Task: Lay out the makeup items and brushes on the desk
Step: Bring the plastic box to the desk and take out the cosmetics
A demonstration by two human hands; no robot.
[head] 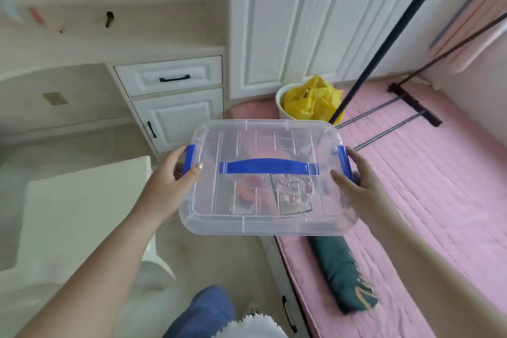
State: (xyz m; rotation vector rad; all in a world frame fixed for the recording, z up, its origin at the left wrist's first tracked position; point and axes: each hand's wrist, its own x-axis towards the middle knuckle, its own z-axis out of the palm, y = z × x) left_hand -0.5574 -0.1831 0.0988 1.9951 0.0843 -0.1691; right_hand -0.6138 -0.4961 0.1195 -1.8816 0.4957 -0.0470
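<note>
Box: one clear plastic storage box (pixel 263 181), lidded, held in the air above the floor near a pink mattress (pixel 428 186).
Blue parts: two side latches, one lid handle (pixel 267 166).
Left hand (pixel 175 175): fingers grasping the left latch end.
Right hand (pixel 354 175): fingers grasping the right latch end.
Contents: pinkish makeup items, blurred, uncountable.

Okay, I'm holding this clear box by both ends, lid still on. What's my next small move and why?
Probably carry the clear box left and set it on the desk. Both hands, left hand and right hand, grip its blue latches, the lid is shut, and the makeup is inside.
</note>
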